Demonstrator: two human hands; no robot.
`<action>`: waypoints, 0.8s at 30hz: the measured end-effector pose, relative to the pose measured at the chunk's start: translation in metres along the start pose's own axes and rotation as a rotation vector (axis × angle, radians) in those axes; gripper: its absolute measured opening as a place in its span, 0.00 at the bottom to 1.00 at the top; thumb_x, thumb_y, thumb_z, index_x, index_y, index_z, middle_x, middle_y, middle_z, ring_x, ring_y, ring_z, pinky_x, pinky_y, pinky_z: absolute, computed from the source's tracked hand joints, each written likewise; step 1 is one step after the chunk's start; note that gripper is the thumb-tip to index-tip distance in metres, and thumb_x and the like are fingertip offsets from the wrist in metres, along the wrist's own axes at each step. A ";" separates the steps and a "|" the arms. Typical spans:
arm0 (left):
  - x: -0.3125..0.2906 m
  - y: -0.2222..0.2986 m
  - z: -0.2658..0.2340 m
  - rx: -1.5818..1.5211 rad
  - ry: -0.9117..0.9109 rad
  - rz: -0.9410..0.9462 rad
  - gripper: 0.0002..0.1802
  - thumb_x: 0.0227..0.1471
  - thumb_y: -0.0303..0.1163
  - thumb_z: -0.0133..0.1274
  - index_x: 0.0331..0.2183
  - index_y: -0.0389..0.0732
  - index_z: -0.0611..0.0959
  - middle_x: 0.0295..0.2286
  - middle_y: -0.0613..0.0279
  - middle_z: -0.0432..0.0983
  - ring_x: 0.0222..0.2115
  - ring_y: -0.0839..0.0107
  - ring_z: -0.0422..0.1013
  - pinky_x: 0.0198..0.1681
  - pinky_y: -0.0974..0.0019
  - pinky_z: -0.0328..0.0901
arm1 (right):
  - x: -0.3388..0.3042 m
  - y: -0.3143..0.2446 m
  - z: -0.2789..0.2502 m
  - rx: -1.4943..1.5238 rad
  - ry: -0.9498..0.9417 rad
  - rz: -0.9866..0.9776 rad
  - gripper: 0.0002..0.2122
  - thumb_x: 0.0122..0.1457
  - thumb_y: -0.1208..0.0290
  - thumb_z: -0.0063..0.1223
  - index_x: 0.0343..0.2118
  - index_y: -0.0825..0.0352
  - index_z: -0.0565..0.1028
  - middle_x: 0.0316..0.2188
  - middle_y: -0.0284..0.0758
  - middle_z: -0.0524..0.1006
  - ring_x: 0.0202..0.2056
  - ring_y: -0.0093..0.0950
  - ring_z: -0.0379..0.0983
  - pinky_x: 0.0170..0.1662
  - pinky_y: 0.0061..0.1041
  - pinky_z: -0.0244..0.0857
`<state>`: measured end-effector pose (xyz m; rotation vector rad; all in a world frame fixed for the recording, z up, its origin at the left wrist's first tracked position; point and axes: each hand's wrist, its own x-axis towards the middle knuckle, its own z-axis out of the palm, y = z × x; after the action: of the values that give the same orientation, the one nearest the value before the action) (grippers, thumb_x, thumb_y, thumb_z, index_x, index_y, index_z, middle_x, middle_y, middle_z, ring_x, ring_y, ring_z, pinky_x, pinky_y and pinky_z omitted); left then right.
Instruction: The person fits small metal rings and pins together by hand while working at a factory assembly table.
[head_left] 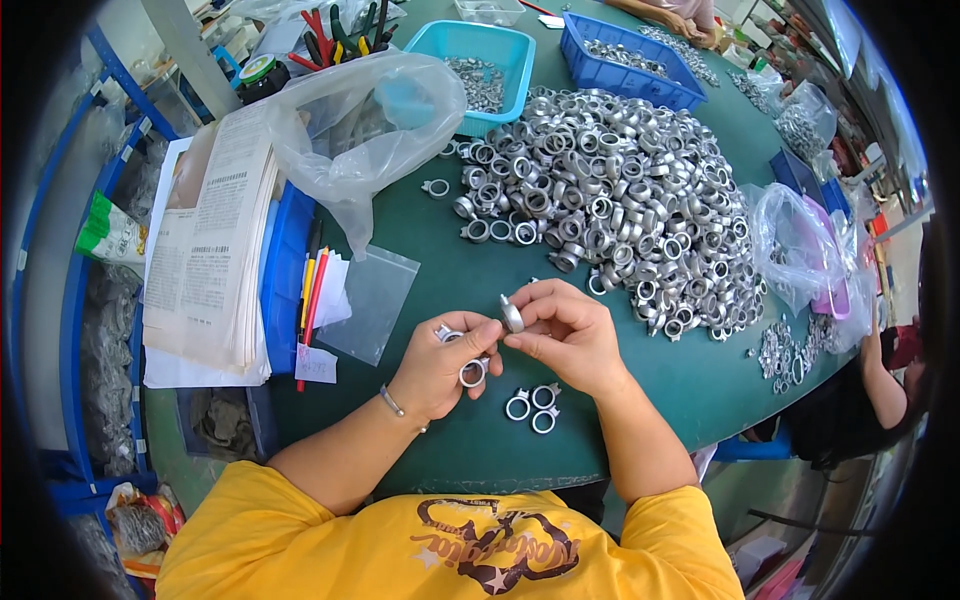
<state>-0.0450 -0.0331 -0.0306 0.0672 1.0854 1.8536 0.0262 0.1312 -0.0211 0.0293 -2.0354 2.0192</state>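
Both my hands are raised over the green table, close together. My left hand (pixel 447 365) is closed around metal rings; one ring (pixel 473 373) pokes out below the fingers and part of another shows above the thumb. Between the thumb and fingers of my right hand (pixel 565 333) is a silver ring (pixel 511 314), seen edge-on, with a small pointed tab on top. Below my hands a few loose rings (pixel 544 396) lie on the table. Beyond them rises a large heap of similar silver rings (pixel 620 200).
Left are stacked newspapers (pixel 210 240), pencils (pixel 313 300), a small zip bag (pixel 370 305) and a large plastic bag (pixel 370 140). Behind stand a turquoise basket (pixel 525 75) and a blue basket (pixel 680 95) of parts. Small parts (pixel 785 355) lie at right. Other people sit at the far and right edges.
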 end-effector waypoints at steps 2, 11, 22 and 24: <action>-0.001 0.001 0.000 -0.023 -0.006 0.028 0.09 0.52 0.33 0.51 0.29 0.37 0.74 0.21 0.61 0.70 0.18 0.74 0.69 0.13 0.76 0.62 | 0.000 0.000 -0.002 -0.083 -0.057 -0.067 0.07 0.44 0.86 0.58 0.28 0.72 0.74 0.36 0.37 0.71 0.34 0.23 0.72 0.34 0.18 0.71; -0.004 0.001 0.001 0.074 -0.028 0.122 0.06 0.49 0.27 0.53 0.29 0.34 0.77 0.22 0.58 0.71 0.18 0.75 0.68 0.14 0.78 0.61 | 0.002 0.000 -0.003 -0.413 -0.102 -0.319 0.09 0.42 0.86 0.58 0.27 0.70 0.74 0.37 0.40 0.73 0.34 0.25 0.73 0.34 0.21 0.70; -0.004 -0.004 0.002 0.224 -0.029 0.348 0.03 0.46 0.21 0.53 0.27 0.31 0.77 0.28 0.61 0.69 0.22 0.74 0.69 0.15 0.77 0.63 | -0.003 -0.003 0.000 0.238 -0.113 0.079 0.15 0.49 0.86 0.51 0.42 0.74 0.69 0.39 0.37 0.69 0.39 0.23 0.69 0.39 0.19 0.67; -0.003 -0.005 0.003 0.242 -0.040 0.378 0.03 0.46 0.22 0.55 0.27 0.32 0.78 0.27 0.63 0.70 0.22 0.78 0.69 0.16 0.78 0.63 | -0.002 -0.001 -0.003 0.177 -0.131 0.036 0.15 0.49 0.85 0.52 0.42 0.75 0.69 0.39 0.37 0.68 0.38 0.23 0.69 0.39 0.18 0.67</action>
<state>-0.0384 -0.0327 -0.0306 0.4770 1.3341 2.0290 0.0290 0.1341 -0.0203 0.1645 -1.9374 2.2695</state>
